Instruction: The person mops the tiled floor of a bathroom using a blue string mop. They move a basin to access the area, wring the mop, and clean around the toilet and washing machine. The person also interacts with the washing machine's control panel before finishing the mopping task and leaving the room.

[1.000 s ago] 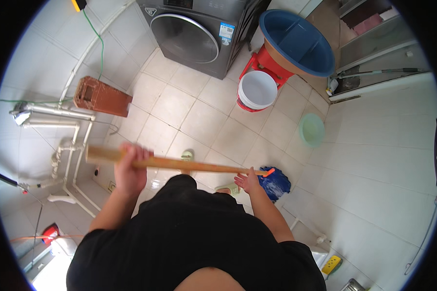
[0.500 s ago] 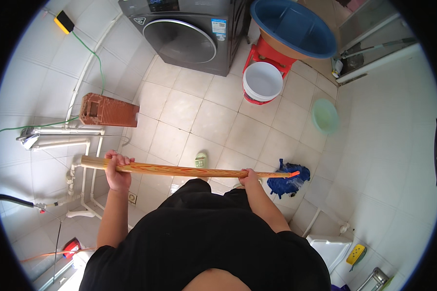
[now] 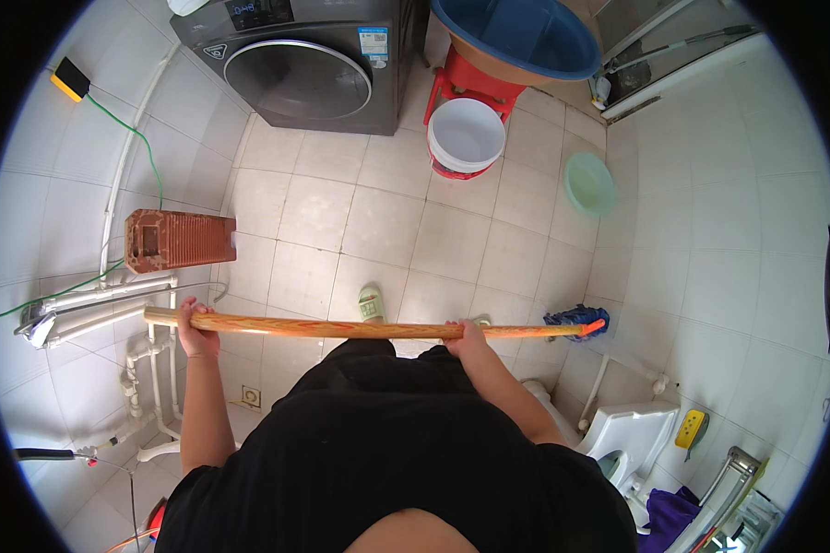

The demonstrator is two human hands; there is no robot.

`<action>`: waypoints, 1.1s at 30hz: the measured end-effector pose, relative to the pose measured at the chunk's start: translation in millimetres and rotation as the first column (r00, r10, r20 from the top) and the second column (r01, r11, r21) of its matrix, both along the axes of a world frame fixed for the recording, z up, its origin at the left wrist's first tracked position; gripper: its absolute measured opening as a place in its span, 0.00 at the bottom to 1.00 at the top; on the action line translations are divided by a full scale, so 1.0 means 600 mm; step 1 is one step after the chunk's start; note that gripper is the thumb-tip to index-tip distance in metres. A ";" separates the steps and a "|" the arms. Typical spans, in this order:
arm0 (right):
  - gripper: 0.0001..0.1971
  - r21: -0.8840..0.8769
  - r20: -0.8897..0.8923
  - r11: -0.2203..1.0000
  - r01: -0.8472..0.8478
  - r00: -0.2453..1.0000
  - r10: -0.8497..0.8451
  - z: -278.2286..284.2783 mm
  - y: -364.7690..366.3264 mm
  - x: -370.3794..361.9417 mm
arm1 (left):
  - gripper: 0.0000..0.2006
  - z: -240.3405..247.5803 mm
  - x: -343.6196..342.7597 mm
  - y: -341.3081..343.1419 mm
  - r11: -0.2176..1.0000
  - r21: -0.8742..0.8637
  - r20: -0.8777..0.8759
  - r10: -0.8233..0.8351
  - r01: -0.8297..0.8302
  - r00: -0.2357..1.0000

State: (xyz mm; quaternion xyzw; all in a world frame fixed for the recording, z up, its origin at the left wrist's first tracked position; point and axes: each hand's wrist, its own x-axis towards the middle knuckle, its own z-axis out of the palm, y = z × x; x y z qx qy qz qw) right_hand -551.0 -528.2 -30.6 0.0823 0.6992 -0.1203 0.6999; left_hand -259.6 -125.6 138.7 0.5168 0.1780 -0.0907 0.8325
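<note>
A mop with a long wood-grain handle [image 3: 341,327] lies across in front of my body, nearly level from left to right. My left hand [image 3: 198,334] is wrapped round the thick pale end of the handle. Farther along, my right hand [image 3: 468,341] grips the handle right of its middle. At the right end, past an orange tip, the mop's dark blue strip head [image 3: 563,317] is bunched near the right wall, partly hidden behind the handle. Below the handle, a light green slipper [image 3: 371,302] shows on one foot.
Ahead stands a grey washing machine [image 3: 314,106]. Right of it, a blue basin [image 3: 526,37] rests above a red stool with a white bucket [image 3: 467,135] in front. A green basin [image 3: 589,184] sits by the right wall, a brown box [image 3: 180,241] at left, a toilet [image 3: 629,429] at lower right.
The mop has shifted left relative to my body, both hands moving with it. Its blue head went from spread out to bunched and sits farther right in view. My view has also shifted.
</note>
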 end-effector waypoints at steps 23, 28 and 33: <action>0.15 -0.495 -0.865 -0.709 -0.502 0.362 0.347 0.308 -0.081 0.164 | 0.21 0.206 -0.077 -0.502 0.410 0.116 0.514 -0.804 0.905 0.299; 0.11 -0.606 -0.762 -0.543 -0.582 0.621 0.185 0.340 -0.188 0.086 | 0.28 0.206 -0.103 -0.553 0.104 0.456 0.303 -0.952 0.884 -0.044; 0.05 -0.835 -0.500 -0.267 -0.481 0.866 0.002 0.403 -0.297 -0.070 | 0.24 0.148 -0.119 -0.558 -0.185 0.520 0.057 -0.967 0.834 -0.250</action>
